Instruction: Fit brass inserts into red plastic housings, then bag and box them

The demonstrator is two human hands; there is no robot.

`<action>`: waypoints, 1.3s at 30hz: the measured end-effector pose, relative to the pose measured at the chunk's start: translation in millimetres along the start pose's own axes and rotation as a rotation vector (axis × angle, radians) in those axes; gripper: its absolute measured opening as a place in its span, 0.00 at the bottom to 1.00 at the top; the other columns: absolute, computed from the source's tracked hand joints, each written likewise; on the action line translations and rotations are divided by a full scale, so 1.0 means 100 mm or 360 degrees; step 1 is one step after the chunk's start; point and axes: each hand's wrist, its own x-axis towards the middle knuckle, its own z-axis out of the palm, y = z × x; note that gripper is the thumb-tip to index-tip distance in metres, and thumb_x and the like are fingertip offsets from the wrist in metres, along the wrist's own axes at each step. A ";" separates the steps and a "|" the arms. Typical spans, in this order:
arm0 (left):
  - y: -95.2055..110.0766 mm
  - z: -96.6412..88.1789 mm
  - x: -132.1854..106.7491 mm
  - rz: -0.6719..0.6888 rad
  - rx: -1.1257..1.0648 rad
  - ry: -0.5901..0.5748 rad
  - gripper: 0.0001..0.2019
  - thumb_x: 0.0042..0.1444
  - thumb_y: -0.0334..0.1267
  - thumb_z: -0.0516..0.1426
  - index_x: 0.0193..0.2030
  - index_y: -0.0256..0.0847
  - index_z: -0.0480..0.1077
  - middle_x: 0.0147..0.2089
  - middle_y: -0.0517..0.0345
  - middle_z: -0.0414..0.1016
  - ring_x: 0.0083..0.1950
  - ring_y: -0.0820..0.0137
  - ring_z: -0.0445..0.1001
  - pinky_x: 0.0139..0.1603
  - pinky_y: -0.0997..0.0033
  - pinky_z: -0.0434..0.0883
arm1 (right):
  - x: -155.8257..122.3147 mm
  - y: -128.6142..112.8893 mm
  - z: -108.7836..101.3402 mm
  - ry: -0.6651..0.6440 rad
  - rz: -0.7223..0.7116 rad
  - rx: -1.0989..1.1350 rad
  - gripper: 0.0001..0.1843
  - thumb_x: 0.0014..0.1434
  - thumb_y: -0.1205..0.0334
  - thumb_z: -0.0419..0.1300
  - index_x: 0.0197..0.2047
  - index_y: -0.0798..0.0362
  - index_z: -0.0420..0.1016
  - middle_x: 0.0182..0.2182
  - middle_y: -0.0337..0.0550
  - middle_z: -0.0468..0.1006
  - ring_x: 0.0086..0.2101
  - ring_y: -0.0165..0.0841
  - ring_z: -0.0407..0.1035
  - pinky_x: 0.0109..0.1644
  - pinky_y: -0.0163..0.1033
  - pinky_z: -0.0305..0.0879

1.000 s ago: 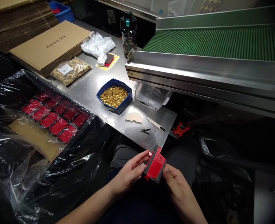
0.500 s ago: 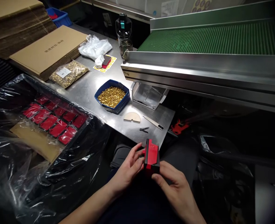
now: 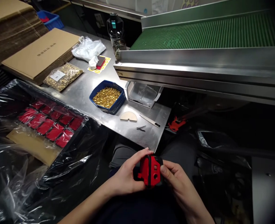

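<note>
Above my lap I hold a red and black plastic housing (image 3: 151, 171), with small openings on the red face turned up at me. My left hand (image 3: 129, 174) grips it from the left, thumb below and fingers over the top edge. On the other side my right hand (image 3: 174, 177) pinches its right edge between thumb and fingers. Beyond my hands, on the metal table (image 3: 130, 137), lie small nippers (image 3: 141, 127), a thin pale-handled tool (image 3: 149, 120) and a half-round beige piece (image 3: 128, 116).
A blue bin (image 3: 115, 107) holds small brass parts, with a clear bin (image 3: 143, 93) beside it. At left, a plastic-lined box (image 3: 78, 133) contains several red pieces. Cardboard (image 3: 41, 53) and a bag of brass parts (image 3: 63, 76) lie farther back. A green conveyor (image 3: 198, 34) overhangs the right.
The housing has been turned so that a red face with openings shows. My left hand has closed around its left side. The view has shifted slightly.
</note>
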 end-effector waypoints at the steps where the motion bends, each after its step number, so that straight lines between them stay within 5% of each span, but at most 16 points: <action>1: -0.01 0.01 0.00 0.0049 0.0040 0.0013 0.43 0.51 0.35 0.70 0.72 0.49 0.57 0.73 0.45 0.61 0.74 0.49 0.59 0.74 0.45 0.58 | -0.01 -0.01 -0.01 -0.0013 -0.0048 -0.0088 0.17 0.68 0.51 0.60 0.53 0.50 0.82 0.41 0.45 0.82 0.42 0.37 0.74 0.50 0.41 0.68; 10: -0.08 -0.04 0.02 0.0646 0.0466 0.0060 0.34 0.61 0.23 0.56 0.72 0.46 0.55 0.75 0.43 0.56 0.78 0.49 0.47 0.74 0.35 0.53 | -0.13 -0.12 -0.03 -0.0141 -0.0318 -0.0610 0.16 0.66 0.47 0.60 0.46 0.46 0.85 0.41 0.45 0.81 0.40 0.40 0.72 0.52 0.45 0.69; 23: -0.04 -0.04 0.06 0.0578 0.0455 0.0018 0.36 0.60 0.27 0.59 0.73 0.42 0.53 0.74 0.42 0.58 0.77 0.51 0.51 0.75 0.42 0.55 | -0.12 -0.11 -0.04 -0.0108 -0.0298 -0.0667 0.16 0.67 0.47 0.60 0.50 0.43 0.84 0.46 0.45 0.80 0.44 0.41 0.73 0.59 0.46 0.66; 33: -0.25 -0.03 0.06 0.0728 0.1100 0.0104 0.34 0.64 0.28 0.55 0.75 0.45 0.52 0.72 0.48 0.64 0.77 0.55 0.52 0.75 0.47 0.54 | 0.02 0.01 0.26 0.0385 -0.0227 -0.0615 0.24 0.65 0.45 0.61 0.58 0.48 0.76 0.54 0.46 0.79 0.54 0.43 0.71 0.60 0.43 0.66; 39: -0.29 -0.03 0.04 0.0671 0.0923 0.0093 0.36 0.63 0.29 0.57 0.76 0.44 0.49 0.72 0.46 0.64 0.75 0.53 0.56 0.72 0.44 0.61 | 0.02 0.07 0.26 0.0282 -0.0209 -0.0739 0.22 0.64 0.50 0.63 0.59 0.46 0.73 0.55 0.43 0.77 0.55 0.41 0.71 0.60 0.42 0.66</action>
